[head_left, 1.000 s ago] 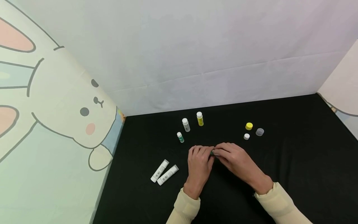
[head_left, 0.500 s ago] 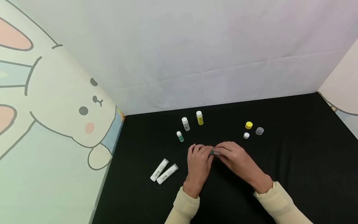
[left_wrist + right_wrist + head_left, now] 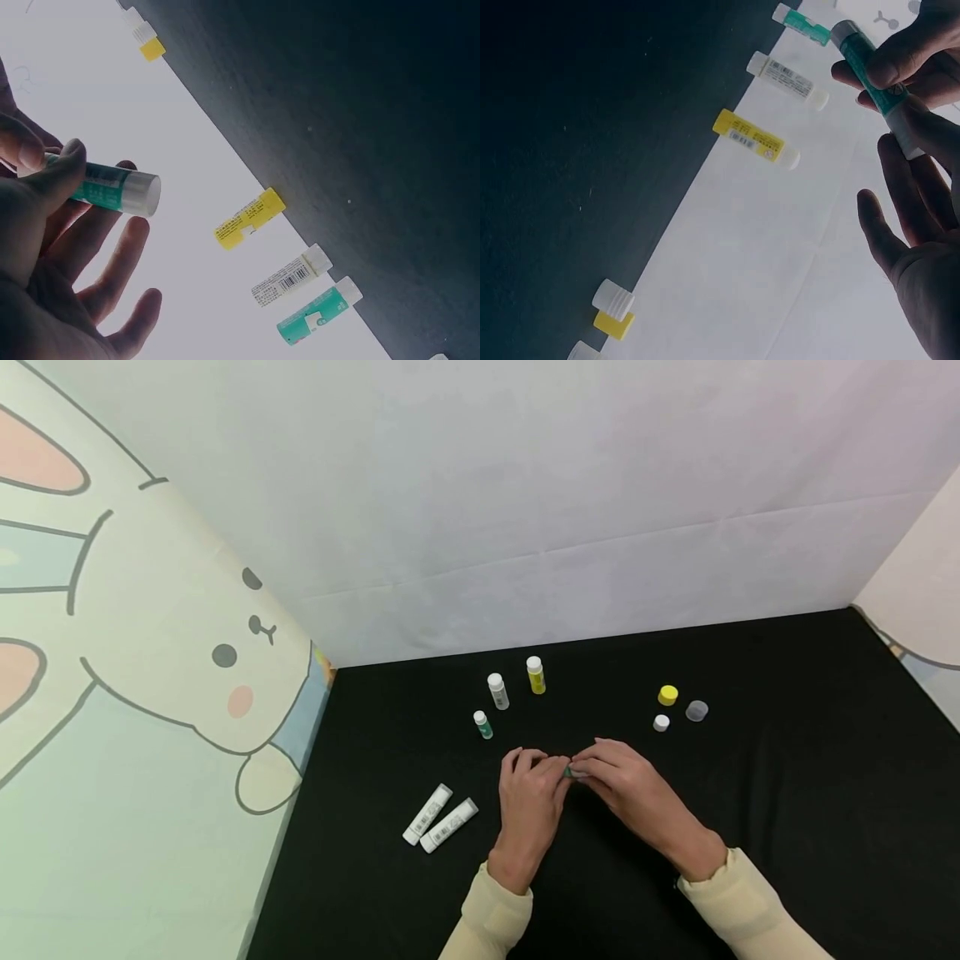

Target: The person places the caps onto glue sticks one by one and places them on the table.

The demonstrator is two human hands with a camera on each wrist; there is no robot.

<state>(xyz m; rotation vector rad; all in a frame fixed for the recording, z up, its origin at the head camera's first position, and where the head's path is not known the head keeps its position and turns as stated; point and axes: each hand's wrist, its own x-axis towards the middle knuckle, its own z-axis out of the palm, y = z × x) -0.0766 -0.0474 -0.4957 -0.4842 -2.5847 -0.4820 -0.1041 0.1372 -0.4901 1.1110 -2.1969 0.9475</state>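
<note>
Both hands mid-table: left hand (image 3: 534, 785) and right hand (image 3: 626, 781) each pinch an end of the green glue stick (image 3: 112, 187), other fingers loose; 3 upright sticks (image 3: 498, 692) toward the back edge, 3 caps (image 3: 667, 695) back-right, 2 white sticks (image 3: 439, 815) left.

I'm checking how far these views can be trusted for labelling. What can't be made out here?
- Green glue stick, head view: almost wholly hidden between the left hand and right hand.
- Its lower end, right wrist view: covered by the right hand's fingers.
- Label print on the two lying white sticks, head view: too small to read.
- Clear cap, head view: too small to tell its shape.
</note>
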